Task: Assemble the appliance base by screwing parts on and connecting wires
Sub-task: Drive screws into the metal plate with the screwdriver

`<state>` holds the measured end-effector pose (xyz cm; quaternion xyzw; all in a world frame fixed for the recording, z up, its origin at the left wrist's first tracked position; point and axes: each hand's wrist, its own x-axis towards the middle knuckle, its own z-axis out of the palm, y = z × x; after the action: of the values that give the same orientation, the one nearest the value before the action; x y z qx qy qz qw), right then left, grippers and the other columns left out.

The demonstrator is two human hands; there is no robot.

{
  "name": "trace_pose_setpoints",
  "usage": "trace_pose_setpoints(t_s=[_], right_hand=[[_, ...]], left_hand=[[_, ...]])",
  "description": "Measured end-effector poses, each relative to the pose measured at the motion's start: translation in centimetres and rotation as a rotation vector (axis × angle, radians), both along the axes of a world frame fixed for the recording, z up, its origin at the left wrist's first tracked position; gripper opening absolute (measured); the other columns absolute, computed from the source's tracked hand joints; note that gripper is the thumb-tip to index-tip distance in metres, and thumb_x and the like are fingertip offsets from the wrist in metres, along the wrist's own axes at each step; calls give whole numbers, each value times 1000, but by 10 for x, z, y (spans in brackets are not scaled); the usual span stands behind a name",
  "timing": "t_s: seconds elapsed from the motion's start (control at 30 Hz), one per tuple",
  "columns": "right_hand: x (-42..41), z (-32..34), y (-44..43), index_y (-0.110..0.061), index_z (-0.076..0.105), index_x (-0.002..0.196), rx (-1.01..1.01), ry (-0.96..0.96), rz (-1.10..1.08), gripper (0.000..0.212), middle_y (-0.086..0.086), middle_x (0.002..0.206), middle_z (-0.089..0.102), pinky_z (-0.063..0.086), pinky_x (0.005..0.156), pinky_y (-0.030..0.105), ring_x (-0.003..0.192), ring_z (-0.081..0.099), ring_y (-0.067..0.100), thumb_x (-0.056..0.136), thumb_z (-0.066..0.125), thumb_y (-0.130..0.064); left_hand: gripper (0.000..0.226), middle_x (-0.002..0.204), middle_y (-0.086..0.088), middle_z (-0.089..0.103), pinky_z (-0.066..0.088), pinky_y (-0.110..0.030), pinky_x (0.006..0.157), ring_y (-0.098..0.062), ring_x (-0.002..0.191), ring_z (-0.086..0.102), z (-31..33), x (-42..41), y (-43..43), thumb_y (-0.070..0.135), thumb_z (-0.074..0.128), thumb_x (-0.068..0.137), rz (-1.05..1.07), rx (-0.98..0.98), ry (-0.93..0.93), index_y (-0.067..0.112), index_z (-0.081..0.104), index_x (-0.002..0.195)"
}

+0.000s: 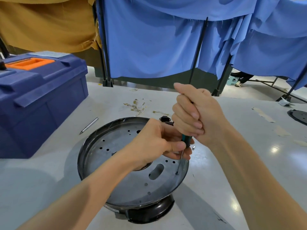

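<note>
My right hand (pixel 196 117) is clenched round the top of the teal-and-black-handled screwdriver (pixel 186 140). Its fingers (pixel 186 120) are wrapped over the handle, so only the lower end of the handle shows below the fist. My left hand (pixel 154 143) sits just below. Its thumb (pixel 177 145) and fingers pinch the tool where the thin metal shaft leaves the handle.

The shaft is bare below my left fingers. Its tip sits at a small screw hole (pixel 177 172) near the right rim of the round dark metal appliance base (pixel 116 146). I can't tell if a screw is in the hole; it's too small.

The base lies on the pale grey surface (pixel 216 180) right under both hands. It has a black rim, a dull grey inner plate with many small round holes and one oblong slot (pixel 156 171), and a black foot at the near edge.

The screwdriver's long axis is near upright, handle up and tip down. It tilts a bit, with the tip towards me and slightly left of the handle.

A blue plastic toolbox with an orange handle (pixel 38 100) is at left. A slim silver rod (pixel 89 125) lies between it and the base. Loose pale wires with ring terminals (pixel 137 105) lie beyond the base.
</note>
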<state>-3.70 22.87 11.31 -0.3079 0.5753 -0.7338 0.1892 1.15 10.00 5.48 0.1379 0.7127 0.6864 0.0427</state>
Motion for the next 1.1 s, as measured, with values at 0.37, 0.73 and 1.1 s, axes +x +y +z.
trace_pose_setpoints(t_s=[0.37, 0.73, 1.1], right_hand=[[27, -20, -26, -18, 31, 31, -64, 264, -834, 71, -2, 31, 31, 25, 40, 19, 27, 28, 14, 101, 33, -19], [-8, -4, 2, -9, 32, 34, 4, -86, 104, 68, -1, 28, 24, 15, 32, 13, 21, 16, 14, 100, 42, -20], [-4, -3, 2, -8, 34, 34, -17, -42, 167, 68, -1, 28, 26, 14, 34, 15, 24, 13, 13, 101, 40, -16]], left_hand=[[21, 68, -3, 73, 56, -29, 65, -17, 64, 68, 7, -3, 0, -2, 63, 68, -122, -94, 72, 13, 77, 73], [24, 86, -2, 77, 53, -18, 76, -15, 84, 73, 2, -20, -16, 1, 75, 79, -170, -120, 38, 24, 78, 87], [44, 146, 1, 41, 30, -34, 111, -17, 133, 41, -33, -53, -54, 5, 54, 98, 101, -1039, 207, 19, 51, 140]])
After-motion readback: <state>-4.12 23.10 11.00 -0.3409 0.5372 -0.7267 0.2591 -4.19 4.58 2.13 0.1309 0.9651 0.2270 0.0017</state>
